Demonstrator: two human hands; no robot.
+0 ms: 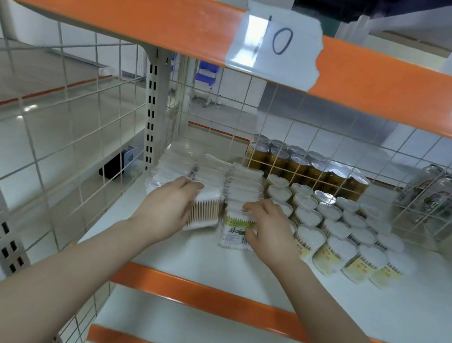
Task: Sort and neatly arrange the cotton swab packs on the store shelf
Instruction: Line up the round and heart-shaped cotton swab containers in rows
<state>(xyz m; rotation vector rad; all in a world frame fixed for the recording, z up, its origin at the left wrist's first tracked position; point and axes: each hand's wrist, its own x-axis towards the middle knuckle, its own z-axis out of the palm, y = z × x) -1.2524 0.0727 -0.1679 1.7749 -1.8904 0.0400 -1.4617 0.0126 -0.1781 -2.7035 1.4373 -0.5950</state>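
Two hands work on the white shelf in the head view. Left hand grips a clear swab pack from its left side, fingers curled over the top edge. This pack is tilted; its wooden sticks run roughly front to back, with the white tips at the far and near ends. Right hand rests on a labelled swab pack, fingers curled over its top and thumb at its right edge. This pack lies flat, green label up, long axis pointing away from the viewer. Both packs sit at the front of three rows of flat swab packs, which extend toward the wire grid back panel. Round swab tubs stand just right of the rows. Gold-coloured cans stand behind the grid. A paper tag on the orange upper rail reads 10.
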